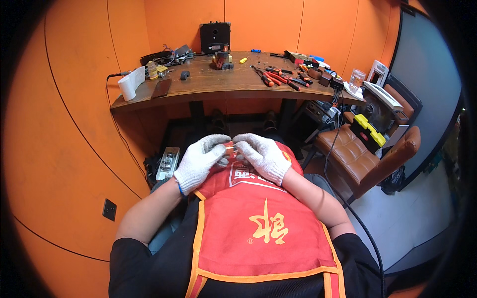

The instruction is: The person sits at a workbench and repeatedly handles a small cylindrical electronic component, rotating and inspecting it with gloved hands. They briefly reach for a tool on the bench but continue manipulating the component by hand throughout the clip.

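Observation:
Both my hands wear white knitted gloves and meet above my lap, in front of the red apron. My left hand has its thumb and fingers pinched round a small copper-coloured piece. My right hand is closed with its fingertips at the right side of the same piece. Most of the piece is hidden by the gloves, so its exact kind does not show.
A wooden table stands ahead, bearing red-handled pliers, a motor-like part with copper winding and a paper roll. A brown chair at right carries a black-and-yellow toolbox. A black cable hangs at my right.

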A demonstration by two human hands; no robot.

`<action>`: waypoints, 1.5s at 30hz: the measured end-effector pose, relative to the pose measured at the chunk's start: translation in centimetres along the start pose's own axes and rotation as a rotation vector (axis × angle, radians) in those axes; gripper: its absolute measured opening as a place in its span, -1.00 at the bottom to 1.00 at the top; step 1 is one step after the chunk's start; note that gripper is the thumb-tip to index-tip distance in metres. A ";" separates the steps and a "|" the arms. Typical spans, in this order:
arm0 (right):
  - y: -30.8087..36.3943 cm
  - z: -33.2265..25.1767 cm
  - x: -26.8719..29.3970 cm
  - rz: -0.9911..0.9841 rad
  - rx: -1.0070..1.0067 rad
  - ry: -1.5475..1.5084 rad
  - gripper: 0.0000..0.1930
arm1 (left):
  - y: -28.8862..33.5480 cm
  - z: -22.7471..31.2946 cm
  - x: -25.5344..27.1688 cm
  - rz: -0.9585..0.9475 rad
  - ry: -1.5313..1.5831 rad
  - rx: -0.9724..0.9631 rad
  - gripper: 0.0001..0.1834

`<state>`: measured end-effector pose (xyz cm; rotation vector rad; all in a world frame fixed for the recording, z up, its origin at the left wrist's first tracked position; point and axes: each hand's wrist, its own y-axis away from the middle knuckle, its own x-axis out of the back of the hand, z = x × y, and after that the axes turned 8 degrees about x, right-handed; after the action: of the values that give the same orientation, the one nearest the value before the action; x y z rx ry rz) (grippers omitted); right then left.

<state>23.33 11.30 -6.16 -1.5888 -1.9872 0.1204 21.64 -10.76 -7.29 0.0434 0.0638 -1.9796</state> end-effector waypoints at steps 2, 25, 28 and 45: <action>0.0 0.1 0.0 0.018 0.032 0.068 -0.67 | 0.1 0.1 -0.2 0.020 -0.140 -0.103 -0.64; 0.4 0.0 -0.1 0.069 0.289 0.284 -0.73 | 0.1 0.2 0.2 -0.017 0.046 0.115 -0.64; 0.2 -0.2 0.2 0.023 -0.044 0.006 -0.71 | 0.0 -0.7 -0.7 0.043 -0.060 -0.120 -0.65; -0.2 1.1 0.2 0.055 -0.068 -0.137 -0.72 | -0.2 -0.9 0.1 -0.030 -0.066 -0.081 -0.64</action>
<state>22.60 11.75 -6.87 -1.7197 -2.0715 0.1895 21.42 -10.71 -8.22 -0.0756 0.1020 -2.0047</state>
